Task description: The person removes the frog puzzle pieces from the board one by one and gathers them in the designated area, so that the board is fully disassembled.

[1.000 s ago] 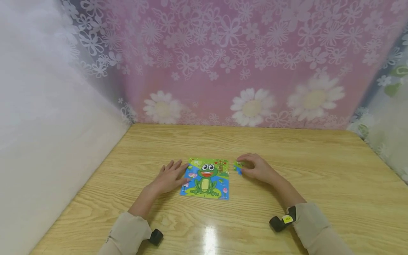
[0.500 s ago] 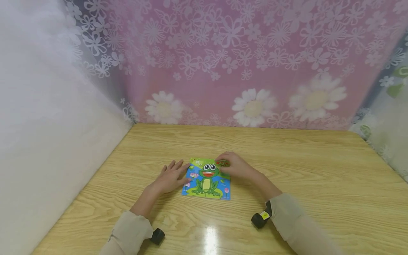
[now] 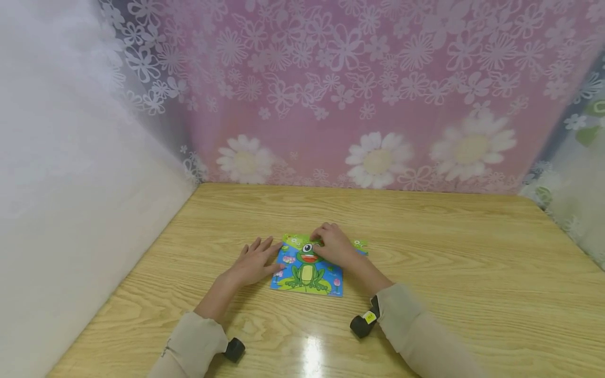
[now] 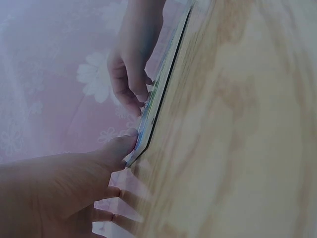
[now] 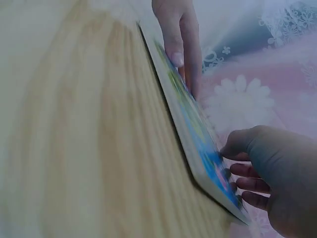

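A square frog jigsaw puzzle [image 3: 306, 273] lies flat on the table, with green along its top and blue below. My left hand [image 3: 252, 264] rests at its left edge, fingers spread, the thumb on the picture. My right hand [image 3: 333, 245] is over its upper part with bent fingers and covers one of the frog's eyes. In the left wrist view, the fingertips of the right hand [image 4: 130, 82] are at the board's surface. Whether they pinch a piece is hidden. A loose green-and-blue puzzle piece [image 3: 361, 247] lies right of the board, partly behind the right hand.
The wood-grain table [image 3: 449, 252] extends around the puzzle. A pink flowered cloth [image 3: 302, 94] hangs behind it, and a white sheet [image 3: 85, 157] stands along the left. Each sleeve carries a black wrist camera [image 3: 363, 324].
My right hand has left the loose puzzle piece and moved left over the board, past the tree corner to the frog's eye. The left hand has stayed at the left edge.
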The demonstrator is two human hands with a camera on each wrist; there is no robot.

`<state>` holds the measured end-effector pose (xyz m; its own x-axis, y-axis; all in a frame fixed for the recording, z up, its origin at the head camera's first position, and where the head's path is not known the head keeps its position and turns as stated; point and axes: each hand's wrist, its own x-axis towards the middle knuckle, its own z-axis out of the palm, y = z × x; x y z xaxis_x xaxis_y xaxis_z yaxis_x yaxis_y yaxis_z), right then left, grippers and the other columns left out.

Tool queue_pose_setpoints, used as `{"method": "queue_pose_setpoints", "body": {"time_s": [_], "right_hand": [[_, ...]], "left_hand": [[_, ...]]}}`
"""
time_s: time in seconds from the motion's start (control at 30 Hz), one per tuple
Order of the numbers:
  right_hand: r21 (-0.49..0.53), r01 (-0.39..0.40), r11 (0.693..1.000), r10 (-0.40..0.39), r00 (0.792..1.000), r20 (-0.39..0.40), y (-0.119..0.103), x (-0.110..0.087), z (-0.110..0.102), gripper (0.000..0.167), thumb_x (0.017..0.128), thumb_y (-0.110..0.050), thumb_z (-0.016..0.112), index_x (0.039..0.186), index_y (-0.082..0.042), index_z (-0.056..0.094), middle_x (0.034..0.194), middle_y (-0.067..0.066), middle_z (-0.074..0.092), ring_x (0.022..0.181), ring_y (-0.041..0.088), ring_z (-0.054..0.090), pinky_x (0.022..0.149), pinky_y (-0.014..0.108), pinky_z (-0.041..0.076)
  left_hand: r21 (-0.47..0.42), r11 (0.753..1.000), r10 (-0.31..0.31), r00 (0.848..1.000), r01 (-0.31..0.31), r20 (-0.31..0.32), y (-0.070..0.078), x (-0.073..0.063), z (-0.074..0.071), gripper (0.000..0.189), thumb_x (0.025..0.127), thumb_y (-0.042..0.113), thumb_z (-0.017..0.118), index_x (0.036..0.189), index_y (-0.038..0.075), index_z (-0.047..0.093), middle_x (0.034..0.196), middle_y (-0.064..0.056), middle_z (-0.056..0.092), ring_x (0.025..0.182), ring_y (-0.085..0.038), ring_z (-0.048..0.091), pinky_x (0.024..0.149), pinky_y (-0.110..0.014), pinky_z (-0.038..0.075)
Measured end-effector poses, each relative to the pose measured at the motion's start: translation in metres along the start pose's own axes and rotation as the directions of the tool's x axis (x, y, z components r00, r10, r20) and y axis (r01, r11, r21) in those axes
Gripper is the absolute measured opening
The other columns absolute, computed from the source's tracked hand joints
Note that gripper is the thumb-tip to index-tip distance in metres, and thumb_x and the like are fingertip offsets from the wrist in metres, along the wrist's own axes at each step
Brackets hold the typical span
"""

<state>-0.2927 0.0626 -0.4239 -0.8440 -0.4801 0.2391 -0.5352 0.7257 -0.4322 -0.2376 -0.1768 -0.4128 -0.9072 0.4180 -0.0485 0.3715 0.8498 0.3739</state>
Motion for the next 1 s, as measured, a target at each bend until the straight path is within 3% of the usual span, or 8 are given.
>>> {"method": "queue_pose_setpoints", "body": {"time_s": [0.23,0.43,1.0], "right_hand": [[0.005,-0.077,0.997,0.078,0.994,-0.074,-0.0059,-0.0021,0.006,0.018,0.08,-0.015,0.064,0.097,-0.011,0.067,0.096,0.001,0.054,0.091,0.02,0.045,0.078,0.034,0.041],[0.05,-0.087,0.995,0.091,0.992,-0.089,-0.0066,-0.0015,0.0089,0.017,0.079,-0.014,0.064,0.096,-0.01,0.067,0.097,0.002,0.053,0.093,0.021,0.045,0.081,0.035,0.04],[0.185,-0.087,0.979,0.104,0.991,-0.087,-0.0048,-0.0031,0.0093,0.02,0.081,-0.011,0.061,0.101,-0.007,0.063,0.097,0.003,0.053,0.088,0.021,0.043,0.077,0.035,0.039]], "left_hand": [[-0.024,1.0,0.003,1.0,-0.003,0.003,0.0025,0.0001,-0.0009,0.064,0.091,0.043,0.053,0.144,0.015,0.032,0.148,-0.017,0.019,0.134,-0.041,0.006,0.102,-0.061,0.005],[-0.012,1.0,-0.005,1.0,0.005,0.003,-0.0048,0.0021,0.0032,0.065,0.091,0.048,0.05,0.145,0.018,0.031,0.149,-0.015,0.017,0.135,-0.04,0.006,0.103,-0.059,0.004],[-0.007,1.0,-0.009,1.0,0.009,0.005,-0.001,0.0018,0.0006,0.064,0.091,0.046,0.051,0.145,0.017,0.031,0.149,-0.016,0.018,0.135,-0.04,0.006,0.103,-0.059,0.005]]}}
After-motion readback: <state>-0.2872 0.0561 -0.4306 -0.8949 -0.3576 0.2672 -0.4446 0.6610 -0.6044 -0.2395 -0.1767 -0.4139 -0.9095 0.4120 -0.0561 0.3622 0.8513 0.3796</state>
